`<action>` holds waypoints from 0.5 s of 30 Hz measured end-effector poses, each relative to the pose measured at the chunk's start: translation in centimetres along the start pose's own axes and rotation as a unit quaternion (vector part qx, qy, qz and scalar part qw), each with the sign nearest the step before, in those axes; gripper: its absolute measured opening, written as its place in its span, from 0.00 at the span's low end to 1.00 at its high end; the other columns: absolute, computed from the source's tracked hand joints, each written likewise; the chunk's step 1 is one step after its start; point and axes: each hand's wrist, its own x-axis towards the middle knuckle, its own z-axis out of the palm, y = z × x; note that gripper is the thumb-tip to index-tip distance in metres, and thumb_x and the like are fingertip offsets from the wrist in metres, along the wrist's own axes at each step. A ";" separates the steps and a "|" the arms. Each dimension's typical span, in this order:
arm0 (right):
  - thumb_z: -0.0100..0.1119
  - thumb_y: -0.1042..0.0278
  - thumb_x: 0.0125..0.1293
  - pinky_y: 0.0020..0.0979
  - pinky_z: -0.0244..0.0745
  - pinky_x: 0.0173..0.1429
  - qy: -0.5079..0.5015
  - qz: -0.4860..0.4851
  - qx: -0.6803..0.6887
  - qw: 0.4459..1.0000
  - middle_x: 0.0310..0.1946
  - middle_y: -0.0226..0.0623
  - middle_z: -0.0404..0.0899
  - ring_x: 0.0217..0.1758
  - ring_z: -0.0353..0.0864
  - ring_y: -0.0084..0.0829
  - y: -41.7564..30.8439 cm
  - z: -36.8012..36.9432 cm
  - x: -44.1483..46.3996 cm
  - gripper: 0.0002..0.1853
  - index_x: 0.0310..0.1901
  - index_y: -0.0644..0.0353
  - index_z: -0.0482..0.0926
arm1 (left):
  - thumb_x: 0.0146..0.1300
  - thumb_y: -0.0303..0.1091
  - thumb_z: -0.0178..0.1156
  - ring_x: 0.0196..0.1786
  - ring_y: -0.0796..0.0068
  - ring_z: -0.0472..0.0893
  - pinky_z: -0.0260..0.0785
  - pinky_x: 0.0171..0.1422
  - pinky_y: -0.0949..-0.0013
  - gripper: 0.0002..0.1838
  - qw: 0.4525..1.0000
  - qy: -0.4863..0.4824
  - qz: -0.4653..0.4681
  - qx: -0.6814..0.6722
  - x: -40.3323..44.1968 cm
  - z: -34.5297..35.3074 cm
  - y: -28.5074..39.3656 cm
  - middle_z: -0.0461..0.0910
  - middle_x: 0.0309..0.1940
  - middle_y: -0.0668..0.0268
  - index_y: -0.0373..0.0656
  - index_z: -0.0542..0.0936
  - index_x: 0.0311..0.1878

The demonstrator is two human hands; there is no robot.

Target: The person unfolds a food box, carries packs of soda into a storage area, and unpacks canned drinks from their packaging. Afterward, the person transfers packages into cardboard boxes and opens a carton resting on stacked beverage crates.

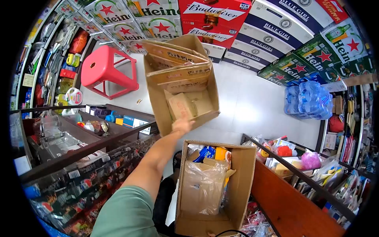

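My left arm in a green sleeve reaches forward over the floor. My left hand is at the near end of a tall open cardboard box, closed on a small folded piece of cardboard inside it. Flattened cardboard sheets stand upright in that box's far part. Closer to me is a second open cardboard box. Inside it lie a clear plastic bag and blue and yellow packets. A small skin-toned patch shows at its near edge, perhaps fingers of my right hand, mostly hidden.
A pink plastic stool stands left of the far box. Stacked beer cartons line the back. Shrink-wrapped water bottles sit on the right. Shelves with packaged goods flank me, and a reddish wooden panel is at the right.
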 end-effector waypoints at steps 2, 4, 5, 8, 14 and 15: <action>0.51 0.68 0.64 0.31 0.65 0.31 -0.004 0.014 0.001 1.000 0.24 0.33 0.71 0.26 0.68 0.29 -0.8 1.1 -0.6 0.07 0.30 0.60 0.72 | 0.65 0.57 0.49 0.61 0.46 0.71 0.62 0.65 0.51 0.34 0.996 0.077 0.014 -0.053 0.9 2.3 3.5 0.65 0.62 0.44 0.35 0.69 0.61; 0.51 0.68 0.63 0.32 0.67 0.34 -0.006 0.021 0.005 1.000 0.26 0.34 0.71 0.28 0.70 0.30 -1.4 1.9 -1.1 0.06 0.32 0.61 0.72 | 0.66 0.55 0.48 0.63 0.42 0.68 0.57 0.68 0.47 0.35 0.988 0.131 0.012 -0.078 1.4 2.8 6.6 0.61 0.65 0.41 0.32 0.66 0.63; 0.52 0.68 0.62 0.33 0.67 0.36 -0.006 0.023 0.009 1.000 0.26 0.34 0.72 0.29 0.70 0.31 -1.6 2.1 -1.2 0.06 0.33 0.61 0.72 | 0.66 0.55 0.47 0.61 0.42 0.69 0.59 0.66 0.47 0.33 0.993 0.095 0.023 -0.069 2.4 1.8 7.6 0.65 0.62 0.41 0.32 0.68 0.60; 0.53 0.69 0.61 0.34 0.69 0.40 -0.005 0.029 0.028 0.999 0.29 0.36 0.73 0.32 0.72 0.33 -1.9 2.4 -1.7 0.06 0.35 0.63 0.73 | 0.68 0.56 0.43 0.56 0.44 0.75 0.65 0.61 0.50 0.30 0.990 0.054 0.085 -0.097 7.9 0.7 8.3 0.77 0.50 0.44 0.35 0.76 0.50; 0.56 0.70 0.59 0.37 0.73 0.48 -0.015 0.041 0.093 0.995 0.35 0.38 0.76 0.39 0.75 0.37 -1.3 3.3 -2.2 0.10 0.40 0.65 0.74 | 0.65 0.62 0.46 0.49 0.52 0.81 0.73 0.50 0.52 0.30 0.977 0.205 -0.061 -0.014 11.3 -10.0 6.4 0.81 0.44 0.50 0.43 0.78 0.49; 0.56 0.71 0.58 0.38 0.73 0.49 -0.025 0.039 0.112 0.993 0.36 0.39 0.76 0.40 0.76 0.37 -1.2 3.5 -2.0 0.11 0.41 0.66 0.74 | 0.62 0.63 0.50 0.49 0.52 0.81 0.73 0.51 0.52 0.31 0.971 0.229 -0.063 -0.006 11.5 -12.0 5.2 0.81 0.44 0.51 0.43 0.78 0.49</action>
